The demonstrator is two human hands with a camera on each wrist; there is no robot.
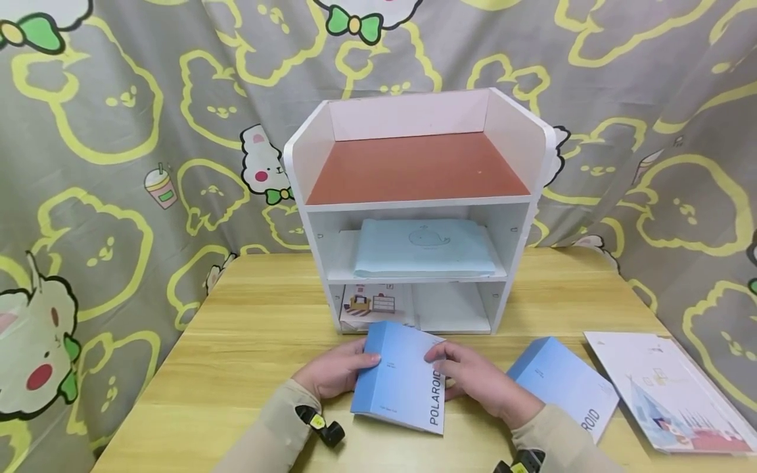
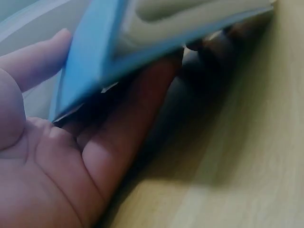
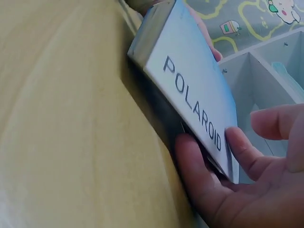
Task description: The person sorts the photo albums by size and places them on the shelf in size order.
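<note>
Both hands hold a blue photo album (image 1: 405,387) marked POLAROID, just above the table in front of the shelf. My left hand (image 1: 334,371) grips its spine side, thumb on the cover and fingers underneath. In the left wrist view the album's spine (image 2: 88,61) lies between the thumb and the fingers. At the opposite edge my right hand (image 1: 481,381) pinches the album, with digits on the cover and below it, as the right wrist view shows beside the lettering. A second blue album (image 1: 564,384) lies to the right, partly behind the right forearm.
A white shelf unit (image 1: 514,246) stands at the back of the wooden table (image 1: 248,328). Its middle level bears a pale blue whale-print folder (image 1: 422,246); a printed book (image 1: 378,305) lies bottom left. An illustrated white book (image 1: 668,394) lies far right. Patterned curtain (image 1: 195,131) hangs behind.
</note>
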